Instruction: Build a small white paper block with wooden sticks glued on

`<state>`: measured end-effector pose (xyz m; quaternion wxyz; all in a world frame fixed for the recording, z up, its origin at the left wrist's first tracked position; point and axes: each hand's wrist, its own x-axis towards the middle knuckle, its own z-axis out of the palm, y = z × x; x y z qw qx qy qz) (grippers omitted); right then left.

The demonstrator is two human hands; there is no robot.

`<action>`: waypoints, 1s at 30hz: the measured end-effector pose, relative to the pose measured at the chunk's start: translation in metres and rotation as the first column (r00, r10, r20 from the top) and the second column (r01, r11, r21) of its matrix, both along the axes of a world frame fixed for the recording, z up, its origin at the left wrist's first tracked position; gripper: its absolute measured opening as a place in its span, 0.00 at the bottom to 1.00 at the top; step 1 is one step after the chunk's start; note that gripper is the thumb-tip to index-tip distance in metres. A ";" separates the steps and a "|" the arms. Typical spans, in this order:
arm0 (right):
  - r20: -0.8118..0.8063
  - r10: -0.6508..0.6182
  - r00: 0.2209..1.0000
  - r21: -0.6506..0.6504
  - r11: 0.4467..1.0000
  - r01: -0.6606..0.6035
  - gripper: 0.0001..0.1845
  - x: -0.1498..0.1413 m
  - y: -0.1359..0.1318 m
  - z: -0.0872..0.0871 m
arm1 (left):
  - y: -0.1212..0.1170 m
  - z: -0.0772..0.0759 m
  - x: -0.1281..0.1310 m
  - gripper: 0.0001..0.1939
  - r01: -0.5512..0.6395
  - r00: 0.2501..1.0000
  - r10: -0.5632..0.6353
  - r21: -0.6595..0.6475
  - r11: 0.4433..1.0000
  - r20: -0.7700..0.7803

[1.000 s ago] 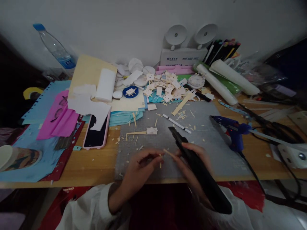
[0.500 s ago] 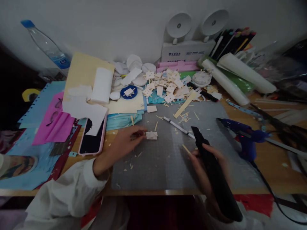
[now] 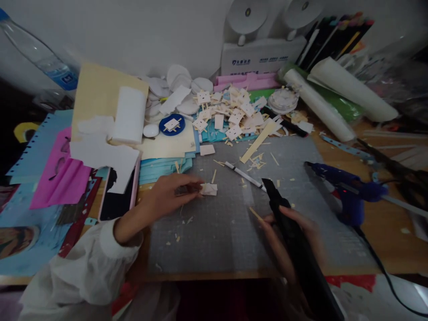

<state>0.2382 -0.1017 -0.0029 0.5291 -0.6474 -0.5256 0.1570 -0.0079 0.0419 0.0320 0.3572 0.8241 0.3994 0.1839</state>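
Observation:
My left hand (image 3: pixel 169 191) pinches the left edge of a small white paper card (image 3: pixel 209 189), which lies on the grey cutting mat (image 3: pixel 217 240). A thin pale strip (image 3: pixel 214 176) is just behind that card. My right hand (image 3: pixel 301 227) is wrapped round a black utility knife (image 3: pixel 297 240), its blade end pointing up and to the left. Between the same hand's thumb and finger a short, thin yellowish strip (image 3: pixel 256 213) sticks out. A white pen (image 3: pixel 244 174) rests on the mat, partly behind the knife tip.
A blue glue gun (image 3: pixel 347 183) lies at the right, its cord hanging over the table edge. Small white cards with strips (image 3: pixel 234 118) are heaped at the back. A phone (image 3: pixel 117 200) lies on the left under torn white paper. White rolls (image 3: pixel 321 104) stand back right.
My view has tilted slightly down and turned a little, so things sit differently in the picture. Both hands keep the same hold, with no clear movement on the mat.

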 end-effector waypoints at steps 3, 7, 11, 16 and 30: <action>-0.002 0.028 1.000 -0.028 0.999 -0.028 0.23 -0.001 -0.001 0.002 | -0.013 0.004 -0.003 0.08 -0.089 0.996 0.088 0.061 0.994 0.027; 0.019 0.172 0.985 -0.028 0.985 -0.172 0.21 0.002 -0.002 -0.001 | -0.042 0.005 0.001 0.07 -0.161 0.984 0.153 0.102 0.982 0.086; 0.048 0.396 0.917 -0.050 0.918 -0.394 0.20 0.004 -0.001 -0.004 | -0.074 -0.001 0.017 0.10 -0.161 0.976 0.159 0.000 0.987 0.150; 0.087 0.473 0.877 -0.034 0.881 -0.472 0.20 -0.004 -0.001 -0.003 | -0.093 -0.007 0.036 0.05 -0.122 0.978 0.140 -0.125 0.985 0.153; -0.020 0.304 0.952 -0.058 0.951 -0.305 0.16 -0.020 -0.002 0.008 | -0.101 -0.002 0.022 0.11 -0.250 0.964 0.262 -0.181 0.951 0.044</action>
